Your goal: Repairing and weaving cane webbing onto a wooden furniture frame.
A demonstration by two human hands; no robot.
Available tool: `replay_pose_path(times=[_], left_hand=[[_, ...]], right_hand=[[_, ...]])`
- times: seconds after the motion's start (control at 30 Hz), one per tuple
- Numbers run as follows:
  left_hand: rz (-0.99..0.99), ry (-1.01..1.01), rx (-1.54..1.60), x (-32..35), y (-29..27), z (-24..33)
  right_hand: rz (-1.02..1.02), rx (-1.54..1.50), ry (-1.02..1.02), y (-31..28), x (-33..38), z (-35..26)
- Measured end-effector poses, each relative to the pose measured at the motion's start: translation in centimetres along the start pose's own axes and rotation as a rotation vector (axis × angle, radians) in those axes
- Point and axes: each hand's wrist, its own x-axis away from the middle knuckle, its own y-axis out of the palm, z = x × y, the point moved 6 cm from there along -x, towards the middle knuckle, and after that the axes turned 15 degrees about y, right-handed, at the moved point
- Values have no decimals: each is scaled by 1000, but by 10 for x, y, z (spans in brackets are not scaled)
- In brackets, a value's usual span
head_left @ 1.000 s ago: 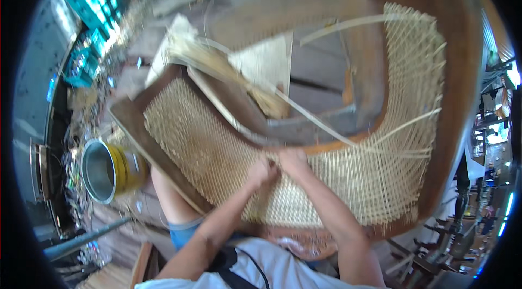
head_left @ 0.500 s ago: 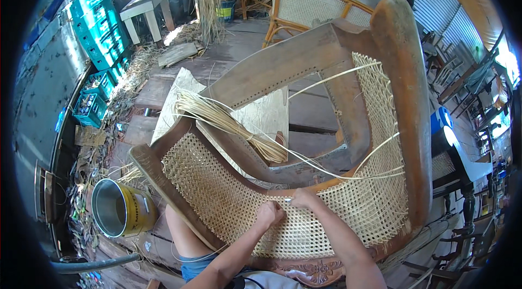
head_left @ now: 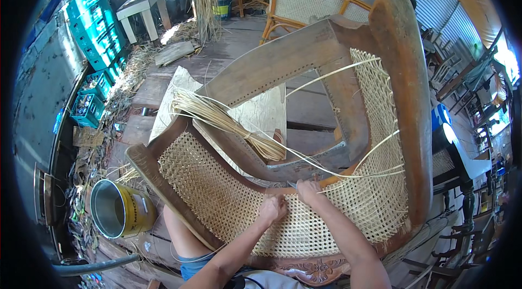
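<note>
A carved wooden chair frame (head_left: 405,98) lies before me with woven cane webbing (head_left: 304,232) across its curved back. Closed, my left hand (head_left: 273,208) rests on the webbing near the inner wooden rim; what its fingers pinch, if anything, is hidden. Just right of it, my right hand (head_left: 309,192) is closed around a slim tool (head_left: 292,184) whose greyish tip points left along the rim. Its exact kind is too small to tell. Loose cane strands (head_left: 321,167) run from the right webbing past this hand. A bundle of cane strips (head_left: 228,125) lies across the frame.
A yellow bucket (head_left: 136,213) stands at the left on the plank floor. Green crates (head_left: 92,25) are stacked by the wall, near a small wooden stool (head_left: 142,8). Behind the frame is a rattan settee (head_left: 307,3). More chairs and a blue container (head_left: 440,117) are at right.
My right hand has moved up and slightly right, bringing the slim tool to the inner rim. My left hand stays almost in place, a little higher. The whole view has shifted slightly.
</note>
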Motion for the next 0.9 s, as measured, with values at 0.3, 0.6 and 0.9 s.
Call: replay_pose_path(times=[0.3,0.6,0.9], left_hand=[[67,-383,872,-40,-5,-2],[-174,-662,416,-1,3,-51],[-150,-693,452,11,2,-49]], right_hand=[[17,-57,51,-37,-14,28],[-142,108,-82,10,-10,-17],[-172,245,-106,7,-2,-52]])
